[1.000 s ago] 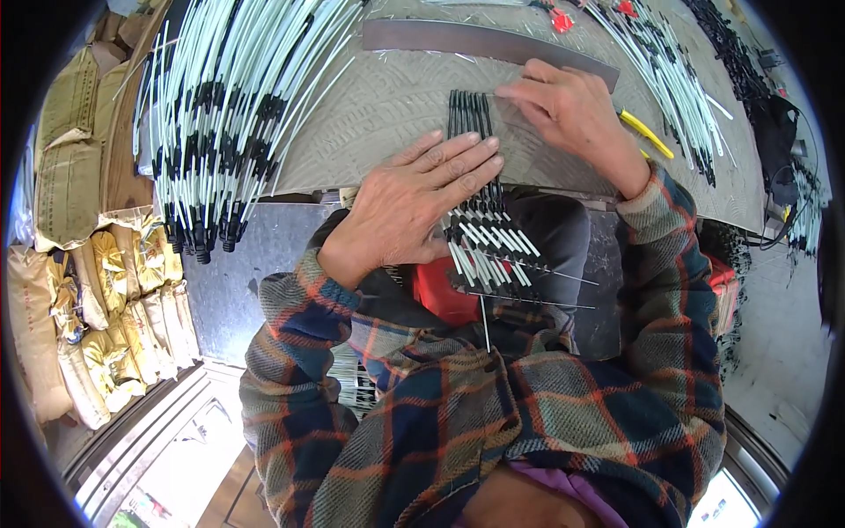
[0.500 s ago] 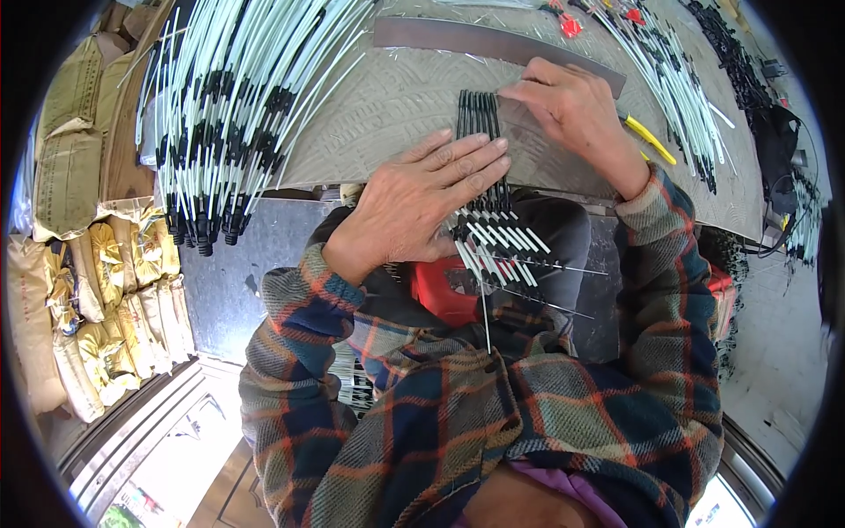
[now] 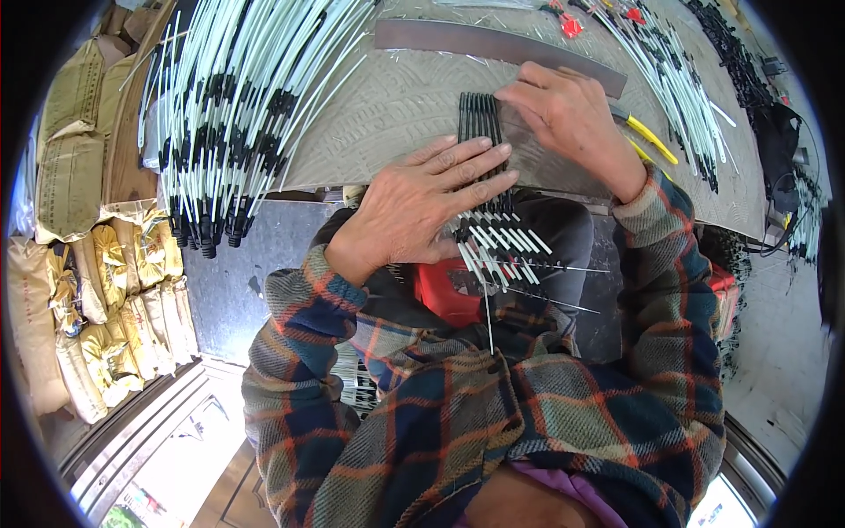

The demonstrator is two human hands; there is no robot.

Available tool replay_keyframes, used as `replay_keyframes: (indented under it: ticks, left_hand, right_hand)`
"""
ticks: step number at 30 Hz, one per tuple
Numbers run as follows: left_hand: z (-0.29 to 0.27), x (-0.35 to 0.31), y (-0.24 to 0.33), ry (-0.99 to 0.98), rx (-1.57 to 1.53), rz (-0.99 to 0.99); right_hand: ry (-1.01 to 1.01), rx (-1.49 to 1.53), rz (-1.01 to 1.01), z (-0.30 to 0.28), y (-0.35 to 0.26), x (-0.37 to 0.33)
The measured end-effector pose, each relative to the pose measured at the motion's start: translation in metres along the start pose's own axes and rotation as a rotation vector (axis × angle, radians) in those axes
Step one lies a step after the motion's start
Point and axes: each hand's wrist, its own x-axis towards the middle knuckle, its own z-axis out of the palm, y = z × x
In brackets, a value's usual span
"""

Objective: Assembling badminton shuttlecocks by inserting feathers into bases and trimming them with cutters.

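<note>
A grey woven mat covers the worktop (image 3: 387, 97), which fills the upper part of the view above a strip of dark floor. Along the left edge, tan and yellow sacks (image 3: 106, 290) stand packed in rows, with flatter olive-brown bags (image 3: 75, 132) stacked above them. A large sheaf of white rods with black sleeves (image 3: 229, 114) lies across the worktop's left side, its ends hanging over the edge. A smaller spread of the same rods (image 3: 678, 97) lies at the far right, beside a yellow-handled tool (image 3: 647, 136). A long dark flat bar (image 3: 493, 44) lies across the top. The left hand (image 3: 431, 198) rests flat, fingers spread, pressing a row of thin black-and-white rods (image 3: 493, 189) at the worktop's near edge. The right hand (image 3: 568, 114) curls over the row's black upper ends, fingertips touching them
</note>
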Motion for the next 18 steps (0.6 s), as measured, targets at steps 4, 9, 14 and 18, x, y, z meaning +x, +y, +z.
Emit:
replay_keyframes:
  ticks: [4, 9, 14, 18]
  left_hand:
    - [0.000, 0.001, 0.001, 0.013, -0.007, -0.008]
    - [0.000, -0.001, 0.002, 0.018, -0.013, -0.007]
    - [0.004, 0.000, 0.003, 0.052, -0.035, -0.006]
    - [0.004, 0.000, 0.002, 0.073, 0.015, 0.006]
  right_hand:
    - [0.026, 0.009, -0.046, 0.001, 0.004, 0.001]
    - [0.126, 0.051, -0.049, 0.014, -0.007, 0.008]
    - [0.213, 0.236, 0.006, -0.005, -0.010, -0.005]
    - [-0.562, 1.241, 0.406, -0.064, -0.044, -0.072]
